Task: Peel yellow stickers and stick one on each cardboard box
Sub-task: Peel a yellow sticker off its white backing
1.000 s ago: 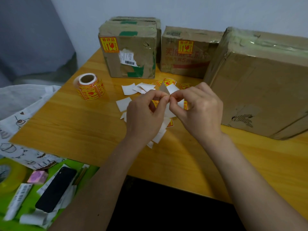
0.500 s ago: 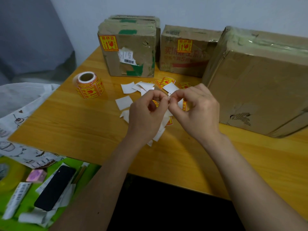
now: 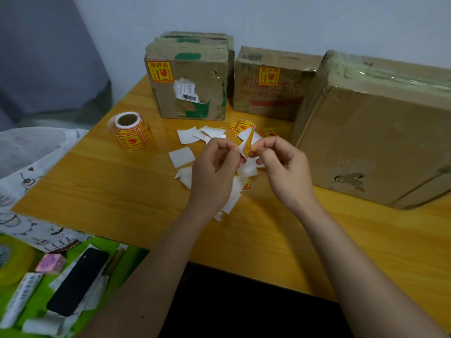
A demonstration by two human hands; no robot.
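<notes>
Hands' fingers pinch half-peeled yellow sticker [image 3: 247,145]: left hand [image 3: 214,170] backing, right hand [image 3: 284,164] sticker.

A single head-worn wide-angle view looks forward and down over the table [image 3: 102,191], close above both forearms. The boxes [image 3: 190,91] against the far wall fill its upper half; no second view shares the scene.
</notes>
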